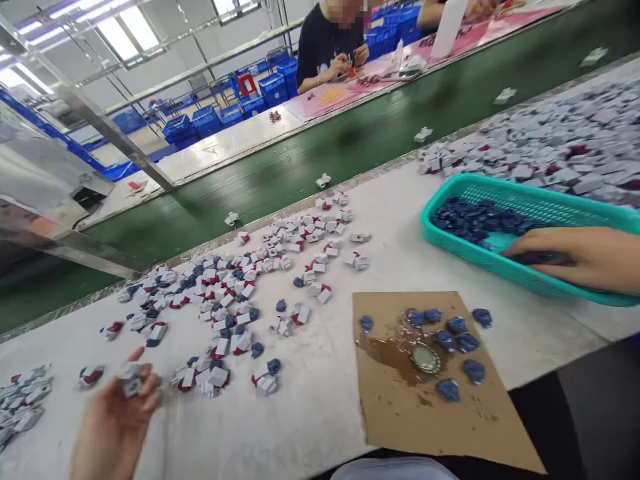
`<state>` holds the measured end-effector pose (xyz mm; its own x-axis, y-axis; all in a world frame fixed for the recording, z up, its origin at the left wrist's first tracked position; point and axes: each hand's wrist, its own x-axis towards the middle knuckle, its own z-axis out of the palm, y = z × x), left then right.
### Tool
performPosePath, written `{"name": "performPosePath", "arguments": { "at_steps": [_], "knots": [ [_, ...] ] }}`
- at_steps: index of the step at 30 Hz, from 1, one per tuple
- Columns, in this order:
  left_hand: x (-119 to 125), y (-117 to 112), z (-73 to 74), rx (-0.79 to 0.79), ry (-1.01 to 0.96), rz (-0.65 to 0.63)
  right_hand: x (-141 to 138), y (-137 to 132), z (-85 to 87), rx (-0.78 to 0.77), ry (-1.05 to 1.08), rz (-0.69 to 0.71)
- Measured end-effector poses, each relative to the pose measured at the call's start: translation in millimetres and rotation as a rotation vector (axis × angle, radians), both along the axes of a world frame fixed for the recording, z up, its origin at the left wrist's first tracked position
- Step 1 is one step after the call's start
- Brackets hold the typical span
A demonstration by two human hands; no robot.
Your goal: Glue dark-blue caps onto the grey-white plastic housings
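Observation:
My left hand [117, 417] is raised at the lower left, fingers pinched on a small white-and-grey part [131, 381]. My right hand [580, 257] reaches into a teal basket [505, 270] at the right and lies over dark blue pieces [475, 220] inside; its fingers curl around some of them, blurred. A brown cardboard sheet [400, 413] lies in front of me with several dark blue pieces [463, 343] and a small round metal lid [426, 359] in a stain.
Many small white, red and blue parts [240, 293] are scattered over the white table. A large heap of them [555, 147] lies at the far right. A green conveyor belt [320, 160] runs behind. People work at a pink-topped bench [345, 90] beyond it, with blue crates [205, 120] behind.

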<state>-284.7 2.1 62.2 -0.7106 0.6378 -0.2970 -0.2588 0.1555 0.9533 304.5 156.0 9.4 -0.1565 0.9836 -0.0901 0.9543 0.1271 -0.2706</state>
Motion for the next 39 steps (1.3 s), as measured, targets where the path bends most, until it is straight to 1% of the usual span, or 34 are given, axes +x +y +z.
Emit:
{"name": "performPosePath", "arguments": {
  "at_steps": [2, 3, 6, 9, 11, 12, 15, 17, 19, 20, 22, 24, 26, 27, 30, 32, 35, 39],
  "knots": [
    [41, -10, -12.1, -0.021, -0.051, -0.042, 2, 6, 6.0, -0.146, 0.015, 0.049],
    [61, -12, -17.2, -0.024, -0.05, -0.064, 1, 8, 8.2, -0.175, 0.023, 0.067],
    [117, -13, -26.0, -0.013, -0.039, -0.135, -6, 8, 10.5, -0.17, 0.024, 0.106],
    [166, -8, -25.3, 0.086, -0.125, -0.205, -12, 10, 10.3, -0.177, -0.002, 0.137],
    [193, -5, -22.7, 0.146, -0.194, -0.285, -15, 13, 12.4, -0.174, -0.016, 0.161],
    [203, -5, -21.7, 0.157, -0.213, -0.345, -16, 13, 14.5, -0.171, -0.016, 0.176],
    [225, -9, -21.3, 0.126, -0.265, -0.568, -20, 10, 24.5, -0.12, 0.024, 0.197],
    [233, -14, -23.6, 0.096, -0.33, -0.666, -23, 3, 30.9, -0.044, 0.069, 0.162],
    [236, -17, -27.3, 0.075, -0.396, -0.695, -25, -9, 33.5, 0.027, 0.114, 0.099],
    [237, -18, -29.5, 0.066, -0.414, -0.696, -27, -15, 32.9, 0.039, 0.16, 0.057],
    [237, -18, -34.4, 0.045, -0.425, -0.702, -33, -31, 28.2, 0.007, 0.319, -0.009],
    [235, -17, -39.7, 0.043, -0.409, -0.714, -45, -49, 21.6, -0.059, 0.488, -0.023],
    [233, -14, -44.6, 0.064, -0.404, -0.729, -62, -68, 16.1, -0.086, 0.571, 0.061],
    [231, -13, -46.7, 0.078, -0.42, -0.734, -71, -77, 14.0, -0.063, 0.573, 0.121],
    [227, -12, -50.4, 0.091, -0.505, -0.772, -100, -99, 8.6, 0.069, 0.492, 0.261],
    [224, -13, -50.4, 0.065, -0.487, -0.805, -114, -109, 4.8, 0.119, 0.417, 0.319],
    [218, -15, -47.5, 0.011, -0.302, -0.794, -127, -116, -1.1, 0.117, 0.406, 0.401],
    [208, -16, -41.7, -0.014, -0.014, -0.762, -129, -118, -10.7, 0.07, 0.473, 0.419]
  ]
}}
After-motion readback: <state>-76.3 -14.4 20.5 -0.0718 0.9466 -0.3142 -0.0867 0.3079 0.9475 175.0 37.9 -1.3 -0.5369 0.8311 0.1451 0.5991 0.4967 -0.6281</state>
